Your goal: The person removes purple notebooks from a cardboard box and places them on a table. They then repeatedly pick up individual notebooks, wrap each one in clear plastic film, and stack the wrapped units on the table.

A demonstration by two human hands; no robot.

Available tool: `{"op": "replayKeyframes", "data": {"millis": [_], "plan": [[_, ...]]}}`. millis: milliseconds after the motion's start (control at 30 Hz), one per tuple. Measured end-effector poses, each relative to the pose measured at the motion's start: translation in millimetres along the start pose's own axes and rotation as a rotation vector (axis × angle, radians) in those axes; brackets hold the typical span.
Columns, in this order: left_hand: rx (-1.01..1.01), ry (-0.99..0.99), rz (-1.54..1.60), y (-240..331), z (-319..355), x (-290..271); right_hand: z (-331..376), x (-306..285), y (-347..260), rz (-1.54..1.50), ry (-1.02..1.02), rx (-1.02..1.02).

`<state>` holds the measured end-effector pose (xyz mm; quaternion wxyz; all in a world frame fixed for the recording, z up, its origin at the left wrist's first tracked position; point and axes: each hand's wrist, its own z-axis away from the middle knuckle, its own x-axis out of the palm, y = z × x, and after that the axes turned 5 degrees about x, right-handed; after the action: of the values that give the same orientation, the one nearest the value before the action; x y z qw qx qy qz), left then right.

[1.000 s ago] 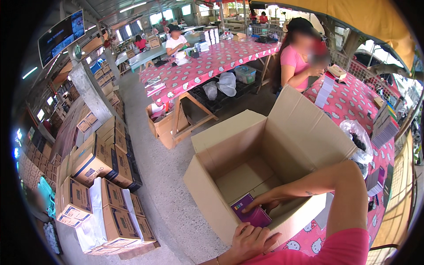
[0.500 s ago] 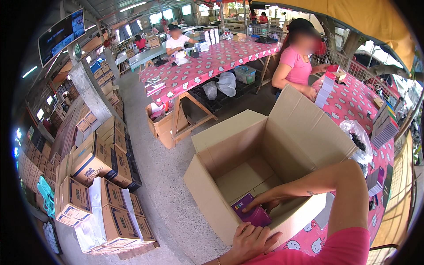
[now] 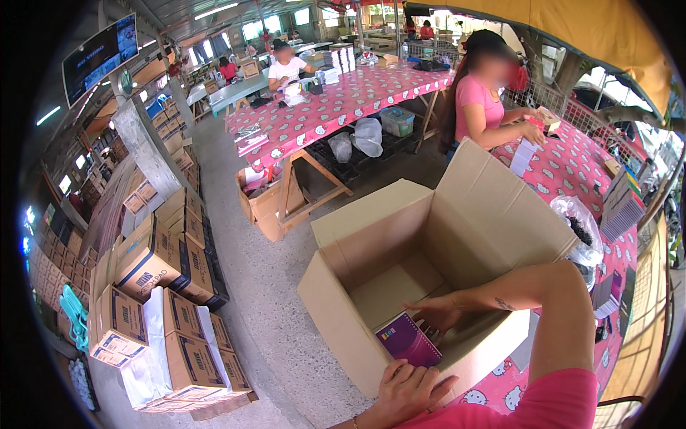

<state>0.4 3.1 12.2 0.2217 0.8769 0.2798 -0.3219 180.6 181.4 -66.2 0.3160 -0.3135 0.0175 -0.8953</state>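
A large open cardboard box stands in front of me, its flaps folded outward. Purple spiral notebooks lie in its near corner, a cover with a coloured pattern uppermost; how many lie beneath is hidden. My right hand is inside the box just beyond the notebooks' wire-bound edge, fingers apart and holding nothing. At the near rim, my left hand has its fingers curled over the cardboard, close to the notebooks' near corner.
Printed pink cloth covers the table at right, where a co-worker handles small booklets. A plastic bag and notebook stacks lie nearer. Closed cartons are piled at left. Another pink table stands beyond the box.
My right hand has let go of the notebooks and moved up and away, leaving the cover in view. My left hand stays at the rim. The co-worker's hands have shifted over the table.
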Motion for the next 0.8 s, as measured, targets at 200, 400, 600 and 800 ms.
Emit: {"op": "replayKeyframes", "data": {"millis": [200,400,600,800], "plan": [[-0.021,0.014,0.074,5.6,4.6,8.3,-65.3,-55.6,17.8,0.163,0.126,0.003],[-0.014,0.012,-0.001,1.1,11.3,16.4,-78.5,-53.6,22.4,0.062,0.230,-0.074],[-0.016,0.007,0.010,2.7,9.5,12.1,-95.7,-66.8,35.3,0.106,0.344,-0.168],[-0.008,-0.006,0.086,4.8,6.4,10.7,-104.7,-56.5,41.9,0.287,0.660,-0.353]]}}
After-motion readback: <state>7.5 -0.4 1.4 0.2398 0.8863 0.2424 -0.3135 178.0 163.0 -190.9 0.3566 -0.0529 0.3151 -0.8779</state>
